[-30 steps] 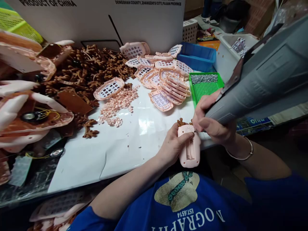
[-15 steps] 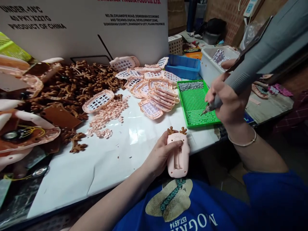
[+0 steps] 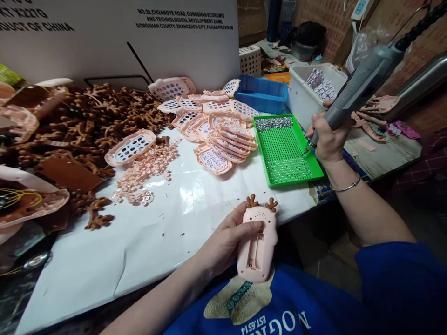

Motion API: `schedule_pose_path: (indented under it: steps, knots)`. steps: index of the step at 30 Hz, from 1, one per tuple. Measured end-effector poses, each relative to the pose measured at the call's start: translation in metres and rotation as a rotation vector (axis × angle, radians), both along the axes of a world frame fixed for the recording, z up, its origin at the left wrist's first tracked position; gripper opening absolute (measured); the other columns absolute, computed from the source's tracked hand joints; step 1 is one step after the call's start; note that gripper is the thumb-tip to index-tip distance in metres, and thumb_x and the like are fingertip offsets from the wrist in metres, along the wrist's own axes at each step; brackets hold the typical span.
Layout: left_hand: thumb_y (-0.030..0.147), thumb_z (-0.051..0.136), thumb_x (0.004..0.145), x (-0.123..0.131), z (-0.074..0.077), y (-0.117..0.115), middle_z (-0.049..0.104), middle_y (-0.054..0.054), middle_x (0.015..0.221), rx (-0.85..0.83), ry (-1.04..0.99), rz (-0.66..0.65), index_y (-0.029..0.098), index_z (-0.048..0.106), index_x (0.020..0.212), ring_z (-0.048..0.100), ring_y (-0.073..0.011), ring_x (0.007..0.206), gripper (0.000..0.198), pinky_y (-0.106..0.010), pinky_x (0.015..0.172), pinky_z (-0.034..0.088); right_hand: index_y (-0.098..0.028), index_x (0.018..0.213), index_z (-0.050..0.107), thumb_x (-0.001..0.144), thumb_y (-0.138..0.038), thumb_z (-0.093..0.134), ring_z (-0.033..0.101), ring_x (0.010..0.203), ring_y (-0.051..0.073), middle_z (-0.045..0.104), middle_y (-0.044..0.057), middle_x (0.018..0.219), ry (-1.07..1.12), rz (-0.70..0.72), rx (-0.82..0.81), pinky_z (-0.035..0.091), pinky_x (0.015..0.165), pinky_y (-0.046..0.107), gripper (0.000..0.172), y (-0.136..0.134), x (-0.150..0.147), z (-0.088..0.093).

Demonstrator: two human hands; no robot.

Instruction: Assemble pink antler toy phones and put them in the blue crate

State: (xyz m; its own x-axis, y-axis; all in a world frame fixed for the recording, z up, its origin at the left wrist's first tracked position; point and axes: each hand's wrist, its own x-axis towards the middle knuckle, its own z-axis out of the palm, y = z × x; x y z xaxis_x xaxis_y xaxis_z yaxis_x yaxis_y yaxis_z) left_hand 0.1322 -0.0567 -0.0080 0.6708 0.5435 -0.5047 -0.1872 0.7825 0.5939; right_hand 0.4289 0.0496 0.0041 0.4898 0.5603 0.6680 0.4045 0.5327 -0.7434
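My left hand (image 3: 228, 237) grips a pink toy phone (image 3: 263, 253) with brown antlers, its back facing up and the thumb lying across it. The long battery compartment in that back stands uncovered, with screw holes around it. In my right hand (image 3: 331, 137) is a grey electric screwdriver (image 3: 365, 86), its cable rising to the upper right. The driver's tip points down over the right part of a green perforated tray (image 3: 279, 179). Small silver screws (image 3: 274, 123) lie heaped along the tray's far end. Whether the tip carries a screw is too small to tell.
Pink shell halves with keypads (image 3: 223, 135) are stacked mid-table. Brown antler pieces (image 3: 115, 109) form a large pile at left, near small pink parts (image 3: 150, 172). A blue bin (image 3: 261, 95) and a white tub (image 3: 296, 88) stand behind the tray. A printed carton (image 3: 181, 51) borders the back.
The toy phone has come slightly lower and tilted in my left hand. My right hand keeps the screwdriver over the tray, its body now farther from the camera. The view has shifted a little.
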Motion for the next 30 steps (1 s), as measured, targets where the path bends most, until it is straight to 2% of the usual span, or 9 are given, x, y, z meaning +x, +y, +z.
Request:
schedule_pose_path:
  steps: [6, 12, 15, 17, 20, 22, 24, 27, 30]
  knots:
    - [0.020, 0.079, 0.072, -0.002, 0.000, 0.017, 0.071, -0.006, 0.091, 0.057, 0.021, 0.098, 0.018, 0.060, 0.108, 0.069, -0.0188, 0.076, 0.041, -0.030, 0.070, 0.058, -0.036, 0.100, 0.055, 0.076, -0.060, 0.073, 0.050, 0.052, 0.015, 0.051, -0.007, 0.062, 0.001, 0.061, -0.029, 0.043, 0.056, 0.035, 0.038, -0.004, 0.001, -0.002]
    - [0.018, 0.083, 0.068, -0.001, -0.004, 0.020, 0.070, -0.005, 0.096, 0.078, -0.002, 0.159, 0.019, 0.056, 0.105, 0.069, -0.0189, 0.079, 0.046, -0.032, 0.074, 0.058, -0.037, 0.097, 0.054, 0.072, -0.059, 0.075, 0.046, 0.049, 0.015, 0.048, -0.008, 0.060, 0.041, 0.026, -0.001, 0.038, 0.054, 0.036, 0.040, 0.000, 0.004, -0.005]
    - [0.017, 0.083, 0.067, -0.001, -0.005, 0.018, 0.070, -0.003, 0.098, 0.084, -0.018, 0.178, 0.021, 0.055, 0.107, 0.068, -0.0166, 0.081, 0.049, -0.030, 0.077, 0.056, -0.038, 0.098, 0.053, 0.074, -0.051, 0.075, 0.045, 0.048, 0.014, 0.052, -0.008, 0.063, 0.038, 0.064, -0.009, 0.036, 0.054, 0.036, 0.035, 0.000, 0.005, 0.003]
    - [0.017, 0.084, 0.067, 0.000, -0.005, 0.017, 0.069, -0.003, 0.099, 0.089, -0.037, 0.179, 0.021, 0.055, 0.109, 0.068, -0.0155, 0.081, 0.051, -0.029, 0.078, 0.055, -0.041, 0.098, 0.054, 0.077, -0.045, 0.075, 0.043, 0.048, 0.013, 0.054, -0.008, 0.065, 0.046, 0.124, 0.010, 0.036, 0.055, 0.036, 0.031, -0.004, -0.001, 0.015]
    - [0.018, 0.085, 0.065, 0.001, -0.005, 0.016, 0.069, -0.002, 0.096, 0.085, -0.055, 0.187, 0.021, 0.055, 0.108, 0.067, -0.0147, 0.079, 0.052, -0.028, 0.077, 0.054, -0.040, 0.093, 0.057, 0.072, -0.042, 0.078, 0.040, 0.047, 0.013, 0.050, -0.008, 0.060, 0.137, 0.188, 0.040, 0.034, 0.050, 0.036, 0.030, -0.020, -0.031, 0.041]
    - [0.018, 0.084, 0.065, 0.003, -0.006, 0.015, 0.068, -0.002, 0.093, 0.078, -0.061, 0.193, 0.020, 0.054, 0.105, 0.066, -0.0146, 0.079, 0.050, -0.028, 0.077, 0.054, -0.036, 0.090, 0.060, 0.069, -0.038, 0.077, 0.039, 0.044, 0.013, 0.044, -0.007, 0.057, 0.206, 0.230, 0.040, 0.032, 0.045, 0.035, 0.028, -0.036, -0.063, 0.058]
    - [0.017, 0.084, 0.065, 0.004, -0.008, 0.014, 0.067, -0.002, 0.093, 0.081, -0.077, 0.191, 0.019, 0.054, 0.102, 0.065, -0.0148, 0.080, 0.047, -0.029, 0.079, 0.053, -0.033, 0.088, 0.061, 0.070, -0.039, 0.076, 0.039, 0.042, 0.012, 0.043, -0.006, 0.058, 0.241, 0.338, 0.028, 0.032, 0.043, 0.035, 0.024, -0.054, -0.097, 0.070]
    - [0.018, 0.083, 0.066, 0.004, -0.011, 0.014, 0.067, -0.002, 0.095, 0.103, -0.109, 0.188, 0.019, 0.054, 0.101, 0.065, -0.0155, 0.082, 0.046, -0.032, 0.082, 0.052, -0.034, 0.094, 0.062, 0.069, -0.041, 0.078, 0.037, 0.039, 0.012, 0.047, -0.006, 0.057, 0.283, 0.536, -0.043, 0.028, 0.039, 0.034, 0.030, -0.077, -0.139, 0.074]
    - [0.019, 0.084, 0.065, 0.004, -0.011, 0.014, 0.066, -0.001, 0.093, 0.129, -0.129, 0.205, 0.020, 0.055, 0.105, 0.065, -0.0159, 0.084, 0.049, -0.032, 0.084, 0.050, -0.034, 0.101, 0.058, 0.070, -0.047, 0.079, 0.040, 0.039, 0.013, 0.053, -0.007, 0.058, 0.247, 0.611, -0.095, 0.034, 0.041, 0.033, 0.039, -0.085, -0.161, 0.065]
